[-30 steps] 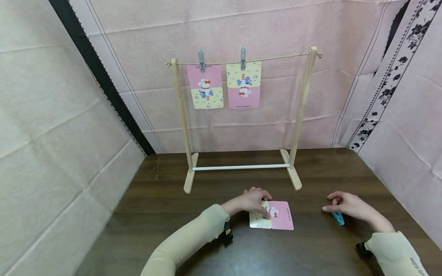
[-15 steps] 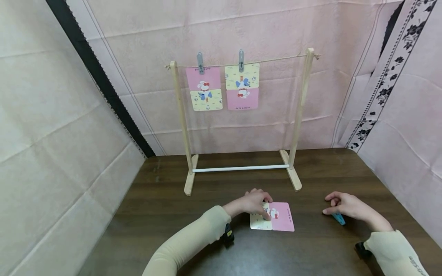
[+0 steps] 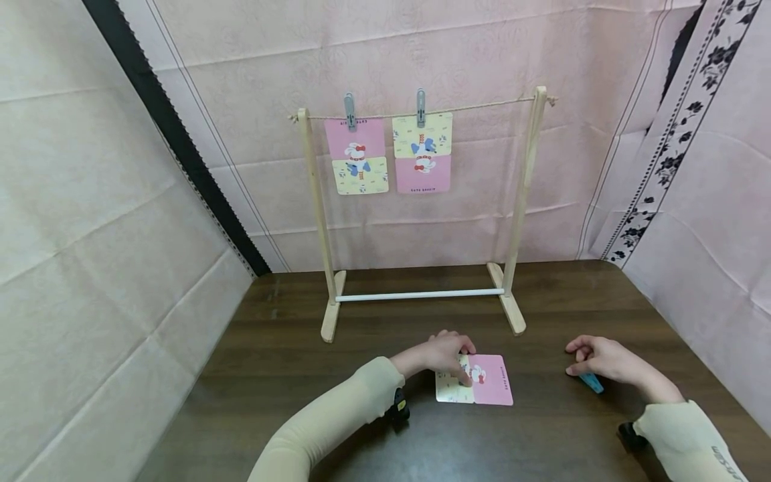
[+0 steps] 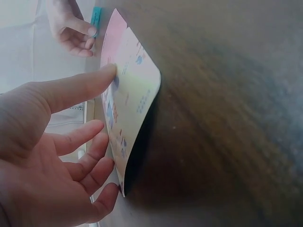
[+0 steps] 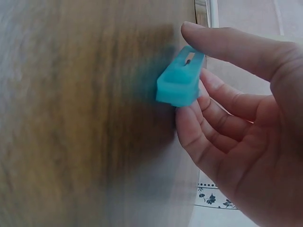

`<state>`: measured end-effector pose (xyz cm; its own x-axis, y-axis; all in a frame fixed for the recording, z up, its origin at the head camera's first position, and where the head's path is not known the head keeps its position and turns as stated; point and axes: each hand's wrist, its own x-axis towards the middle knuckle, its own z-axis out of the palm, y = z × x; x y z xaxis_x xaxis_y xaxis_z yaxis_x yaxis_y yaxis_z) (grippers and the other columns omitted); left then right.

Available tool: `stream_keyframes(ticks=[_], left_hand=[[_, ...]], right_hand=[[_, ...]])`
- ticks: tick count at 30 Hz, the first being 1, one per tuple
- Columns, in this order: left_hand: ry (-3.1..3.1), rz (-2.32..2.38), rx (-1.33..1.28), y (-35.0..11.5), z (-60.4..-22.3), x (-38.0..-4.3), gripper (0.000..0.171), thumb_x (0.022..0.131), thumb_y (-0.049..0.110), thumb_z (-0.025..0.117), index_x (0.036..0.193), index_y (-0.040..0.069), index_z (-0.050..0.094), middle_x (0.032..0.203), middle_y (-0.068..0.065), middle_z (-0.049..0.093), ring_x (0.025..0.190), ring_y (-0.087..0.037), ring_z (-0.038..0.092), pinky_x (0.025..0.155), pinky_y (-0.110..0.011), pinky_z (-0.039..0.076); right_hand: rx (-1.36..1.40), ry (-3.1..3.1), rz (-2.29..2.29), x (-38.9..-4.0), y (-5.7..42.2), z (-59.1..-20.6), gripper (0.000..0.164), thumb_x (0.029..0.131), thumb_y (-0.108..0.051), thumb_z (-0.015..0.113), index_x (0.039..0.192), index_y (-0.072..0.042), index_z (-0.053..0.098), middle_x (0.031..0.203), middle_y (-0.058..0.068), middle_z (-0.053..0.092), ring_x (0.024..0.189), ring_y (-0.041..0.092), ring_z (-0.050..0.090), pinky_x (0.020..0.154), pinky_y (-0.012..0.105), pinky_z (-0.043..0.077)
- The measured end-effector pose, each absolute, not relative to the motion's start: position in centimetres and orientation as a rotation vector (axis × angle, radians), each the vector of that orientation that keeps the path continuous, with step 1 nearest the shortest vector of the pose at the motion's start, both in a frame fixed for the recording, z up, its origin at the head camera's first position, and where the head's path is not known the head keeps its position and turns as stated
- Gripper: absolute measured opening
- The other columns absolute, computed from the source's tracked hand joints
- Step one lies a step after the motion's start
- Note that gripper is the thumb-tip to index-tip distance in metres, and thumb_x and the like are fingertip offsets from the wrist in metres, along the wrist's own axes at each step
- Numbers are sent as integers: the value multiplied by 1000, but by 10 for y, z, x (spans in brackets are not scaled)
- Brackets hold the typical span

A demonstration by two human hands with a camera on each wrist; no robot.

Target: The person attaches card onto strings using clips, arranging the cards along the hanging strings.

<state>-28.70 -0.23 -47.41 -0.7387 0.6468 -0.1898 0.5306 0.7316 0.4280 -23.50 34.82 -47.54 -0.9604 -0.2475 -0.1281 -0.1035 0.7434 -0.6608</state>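
In the head view a pink and pale yellow card (image 3: 490, 380) with a rabbit print lies on the brown table. My left hand (image 3: 442, 353) is over its yellow half; the thumb rests on the card's face, the other fingers at its far edge. The left wrist view shows the card (image 4: 135, 78) bent, with a dark gap beneath its near side. To the right, my right hand (image 3: 611, 361) holds a blue clothespin (image 3: 591, 382) low at the table. Thumb and fingers surround this clothespin (image 5: 177, 82) in the right wrist view; the exact contact is partly hidden.
A wooden stand (image 3: 521, 191) with a string (image 3: 482, 105) rises behind the hands. Two similar cards, the left (image 3: 359, 167) and the right (image 3: 423, 171), hang from it by grey clothespins (image 3: 421, 108). Pale cloth (image 3: 241, 60) surrounds the table (image 3: 271, 402).
Both hands, the card and the blue clothespin stay nearly in place. The head view has tilted slightly, so the stand and hanging cards appear a little lower.
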Motion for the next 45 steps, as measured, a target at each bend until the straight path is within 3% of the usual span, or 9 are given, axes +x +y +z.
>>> stream_keyframes(ticks=[12, 21, 32, 41, 45], left_hand=[[2617, 482, 918, 0, -475, -288, 53, 73, 34, 92, 118, 22, 66, 106, 10, 58, 101, -8, 43, 93, -35, 35], [2629, 465, 926, 1, -474, -289, 55, 73, 35, 92, 120, 19, 69, 107, 9, 59, 103, -9, 44, 96, -36, 37], [2611, 518, 931, 2, -473, -289, 56, 74, 30, 92, 121, 15, 69, 109, 7, 60, 106, -9, 48, 89, -22, 42], [2606, 516, 945, 2, -472, -288, 55, 73, 29, 92, 120, 14, 69, 107, 7, 60, 103, -8, 48, 89, -21, 41], [2602, 505, 960, 3, -471, -288, 54, 73, 29, 92, 121, 14, 70, 107, 7, 60, 103, -7, 47, 88, -21, 41]], right_hand=[[-280, 2768, -1004, -235, 350, -474, 45, 85, -20, 81, 116, 7, 61, 89, 4, 56, 75, 13, 51, 66, 27, 42], [-254, 2832, -880, -237, 353, -465, 43, 84, -24, 81, 113, 4, 67, 94, 3, 66, 83, 16, 57, 70, 32, 47], [-254, 2863, -837, -239, 353, -459, 42, 85, -22, 80, 115, 5, 68, 101, 10, 70, 91, 21, 61, 76, 40, 49], [-269, 2851, -883, -238, 353, -458, 48, 86, -21, 79, 120, 10, 65, 97, 6, 69, 88, 19, 60, 69, 33, 49], [-283, 2866, -865, -239, 353, -455, 51, 86, -22, 78, 122, 12, 63, 101, 9, 71, 90, 20, 62, 71, 34, 50]])
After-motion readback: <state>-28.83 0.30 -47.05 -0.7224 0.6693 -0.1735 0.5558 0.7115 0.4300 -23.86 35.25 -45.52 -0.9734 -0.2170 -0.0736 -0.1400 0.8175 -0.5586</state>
